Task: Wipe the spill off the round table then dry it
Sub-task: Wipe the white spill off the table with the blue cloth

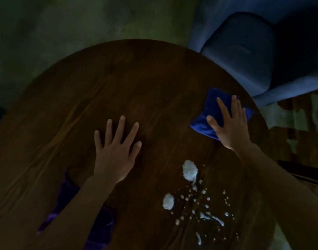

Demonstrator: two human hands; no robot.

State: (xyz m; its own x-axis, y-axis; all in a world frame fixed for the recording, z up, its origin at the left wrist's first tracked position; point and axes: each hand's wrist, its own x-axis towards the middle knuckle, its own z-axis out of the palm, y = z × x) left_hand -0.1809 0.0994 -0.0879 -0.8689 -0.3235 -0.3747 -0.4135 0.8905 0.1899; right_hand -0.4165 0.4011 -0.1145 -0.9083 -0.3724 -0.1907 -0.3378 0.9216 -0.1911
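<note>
A white spill [190,172] of blobs and several small drops lies on the dark wooden round table [118,78], near its front right. My right hand [230,123] rests flat with fingers spread on a folded blue cloth [211,105] near the table's right edge, beyond the spill. My left hand [116,148] lies flat on the bare wood at the middle, fingers apart, holding nothing. A purple cloth [102,226] lies on the table under my left forearm, partly hidden by it.
A blue upholstered armchair [253,51] stands close to the table's far right edge. A dim greenish floor [64,24] lies beyond the table. A patterned rug [298,123] shows at the right.
</note>
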